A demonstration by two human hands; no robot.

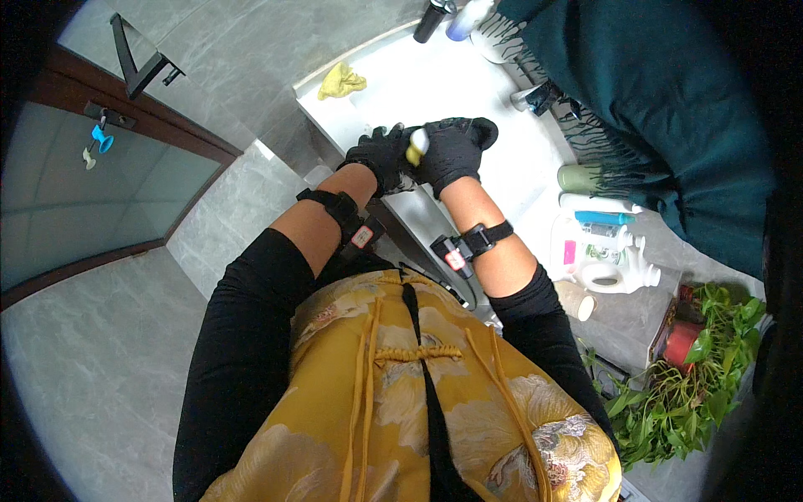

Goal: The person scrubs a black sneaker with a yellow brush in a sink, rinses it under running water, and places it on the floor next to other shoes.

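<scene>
Both hands wear black gloves and meet over the front edge of a white washbasin (433,81). My right hand (453,147) is curled around a small white and yellow object (417,147), perhaps a handle or bottle end, which pokes out between the two hands. Close against it on the left is my left hand (384,157), its fingers bent; whether it also grips something is hidden. A crumpled yellow cloth (341,81) lies at the basin's far left corner. The metal faucet (533,99) stands at the basin's right side, beyond my right hand.
Right of the basin lie a white jug-shaped plastic bottle (611,276), a blue tube (602,218) and a paper cup (576,301). A dark green fringed cloth (671,125) hangs at upper right, above a potted plant (690,376). A door (106,188) with keys stands left.
</scene>
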